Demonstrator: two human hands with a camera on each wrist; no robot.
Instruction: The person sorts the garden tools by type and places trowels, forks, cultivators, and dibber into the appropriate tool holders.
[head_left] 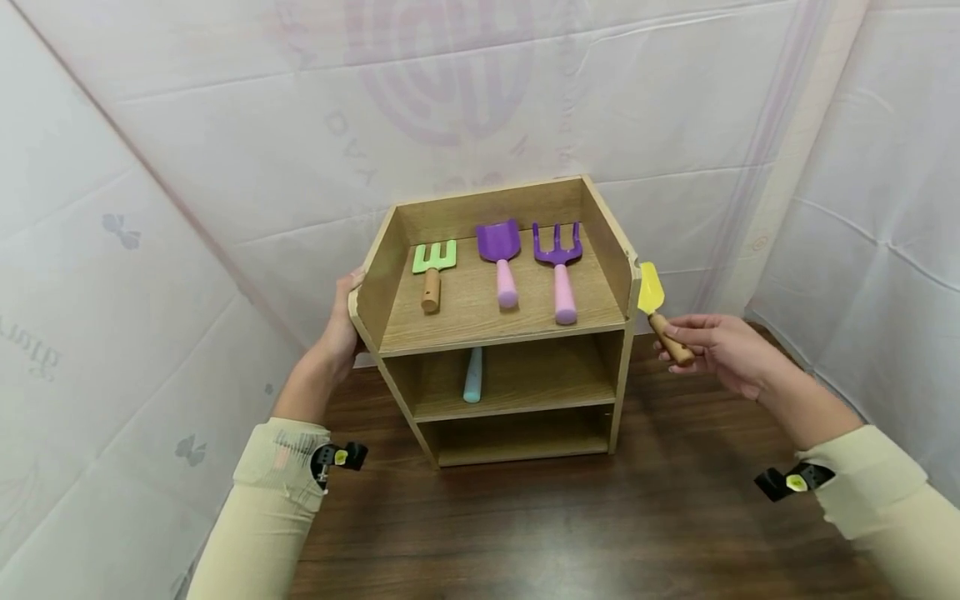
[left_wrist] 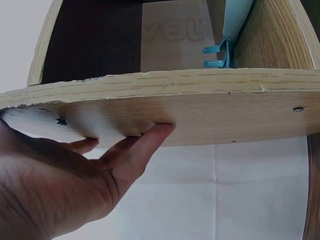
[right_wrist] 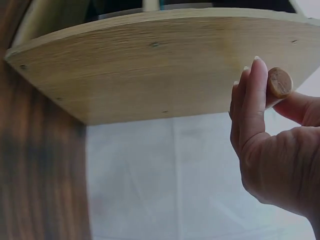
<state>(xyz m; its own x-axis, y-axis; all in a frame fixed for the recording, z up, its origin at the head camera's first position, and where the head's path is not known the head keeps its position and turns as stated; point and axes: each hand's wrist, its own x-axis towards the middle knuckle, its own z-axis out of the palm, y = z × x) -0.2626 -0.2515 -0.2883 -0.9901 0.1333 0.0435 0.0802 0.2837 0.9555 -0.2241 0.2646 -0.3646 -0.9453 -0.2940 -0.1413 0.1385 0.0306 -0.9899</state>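
Observation:
A small wooden shelf (head_left: 517,406) stands on a dark wood surface. My left hand (left_wrist: 107,172) rests its fingertips on the outside of the shelf's left side panel. To the right of the shelf, my right hand (head_left: 712,350) pinches a toy trowel by its wooden handle (right_wrist: 279,82), thumb on one side and fingers on the other. The trowel's yellow blade (head_left: 650,287) points up and away, beside the right side panel. On the top tier lie a green fork (head_left: 432,275) with a wooden handle, a purple shovel (head_left: 500,258) and a purple fork (head_left: 560,275), both with pink handles.
A light blue tool (head_left: 473,377) with prongs lies on the middle tier, partly hidden by the top board. White printed sheeting (head_left: 487,100) hangs behind the shelf and on both sides. Dark wood surface (head_left: 510,533) stretches in front.

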